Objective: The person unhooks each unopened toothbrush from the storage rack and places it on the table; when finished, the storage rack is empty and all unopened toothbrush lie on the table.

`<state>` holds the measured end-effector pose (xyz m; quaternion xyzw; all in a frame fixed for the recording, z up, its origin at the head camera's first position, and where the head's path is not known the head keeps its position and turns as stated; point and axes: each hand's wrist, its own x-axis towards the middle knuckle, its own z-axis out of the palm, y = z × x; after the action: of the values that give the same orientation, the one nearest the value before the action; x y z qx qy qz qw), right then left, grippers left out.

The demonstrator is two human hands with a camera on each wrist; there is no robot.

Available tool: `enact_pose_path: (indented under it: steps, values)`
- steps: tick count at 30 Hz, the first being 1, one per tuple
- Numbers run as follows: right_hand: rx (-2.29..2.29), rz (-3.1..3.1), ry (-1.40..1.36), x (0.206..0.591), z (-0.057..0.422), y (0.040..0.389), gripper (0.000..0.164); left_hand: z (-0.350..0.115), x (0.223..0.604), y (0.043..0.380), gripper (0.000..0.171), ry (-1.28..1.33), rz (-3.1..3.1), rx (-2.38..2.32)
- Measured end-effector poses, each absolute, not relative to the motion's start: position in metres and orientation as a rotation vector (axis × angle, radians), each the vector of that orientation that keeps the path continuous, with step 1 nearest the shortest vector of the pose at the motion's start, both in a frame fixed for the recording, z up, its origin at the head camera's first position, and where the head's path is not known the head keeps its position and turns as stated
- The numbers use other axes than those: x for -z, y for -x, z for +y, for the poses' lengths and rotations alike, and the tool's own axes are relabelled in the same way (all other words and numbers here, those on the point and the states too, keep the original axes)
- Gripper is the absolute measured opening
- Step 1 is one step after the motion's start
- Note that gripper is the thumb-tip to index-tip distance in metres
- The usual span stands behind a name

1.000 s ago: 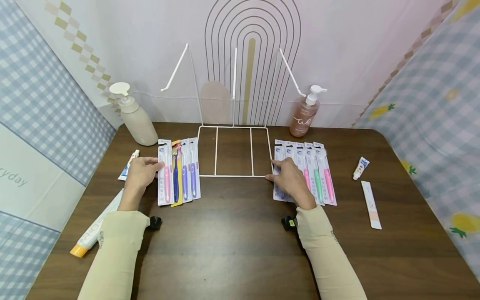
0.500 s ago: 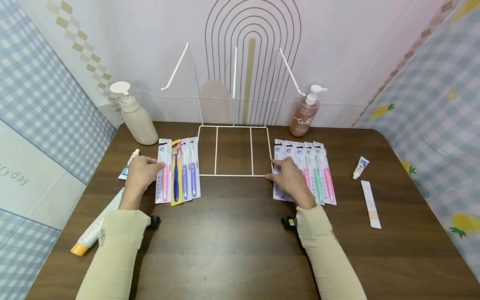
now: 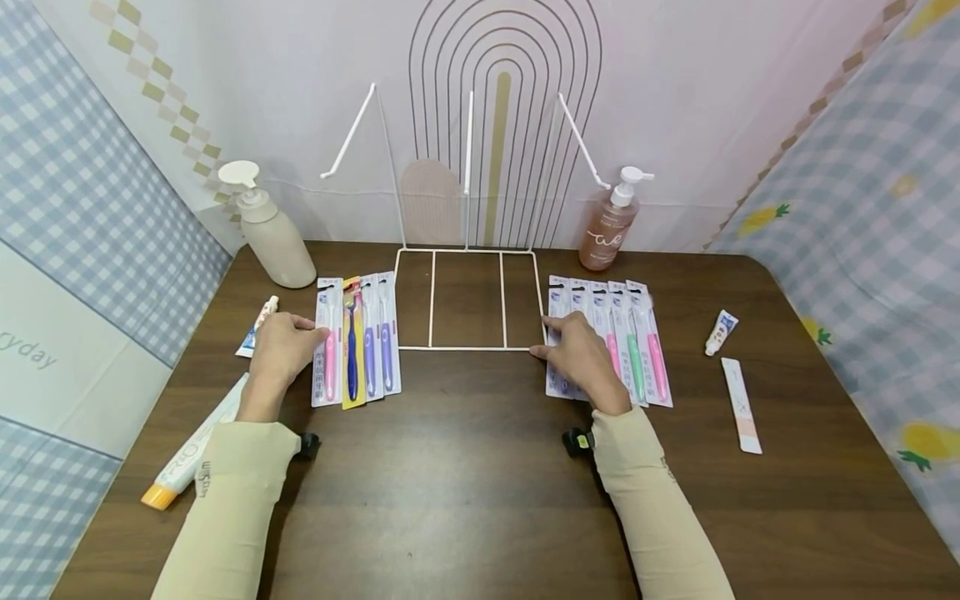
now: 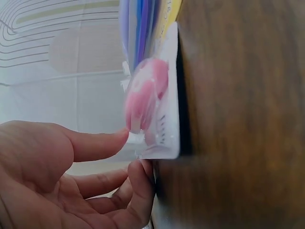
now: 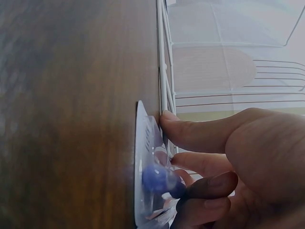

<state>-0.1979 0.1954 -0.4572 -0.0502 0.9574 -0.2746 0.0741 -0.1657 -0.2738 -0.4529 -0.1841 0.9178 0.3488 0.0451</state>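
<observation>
In the head view, my left hand (image 3: 283,354) pinches the left edge of a packaged pink toothbrush (image 3: 330,367). Its thumb and fingertips meet at the card's edge in the left wrist view. Beside that pack lie a yellow-backed pack with a blue toothbrush (image 3: 352,354) and purple toothbrush packs (image 3: 386,342). My right hand (image 3: 585,354) holds the front right corner of a white wire rack (image 3: 472,348) between thumb and index finger. Its other fingers lie over a fanned row of toothbrush packs (image 3: 637,350), partly hiding the nearest ones.
Pump bottles, one cream (image 3: 277,246) and one pink (image 3: 607,233), stand at the back. On the left lie a small toothpaste tube (image 3: 264,317) and a large one (image 3: 197,442). Another small tube (image 3: 722,333) and a slim white packet (image 3: 741,406) lie right. White rack prongs (image 3: 581,142) project forward.
The pink toothbrush pack's lower end has shifted slightly left, away from the yellow-backed pack, under my left hand. My right hand stays in place at the rack.
</observation>
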Motion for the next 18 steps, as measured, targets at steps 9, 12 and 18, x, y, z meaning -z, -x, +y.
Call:
enact_pose_path:
  steps: [9, 12, 18]
  values:
    - [0.817, 2.866, 0.134, 0.46, 0.196, 0.199, 0.069, -0.27, 0.446, 0.16, 0.049, 0.545, 2.786, -1.046]
    - [0.82, 2.863, 0.122, 0.457, 0.195, 0.198, 0.069, -0.274, 0.453, 0.164, 0.048, 0.531, 2.793, -1.038]
    - [0.815, 2.865, 0.125, 0.461, 0.194, 0.198, 0.07, -0.288, 0.473, 0.171, 0.055, 0.505, 2.77, -1.021]
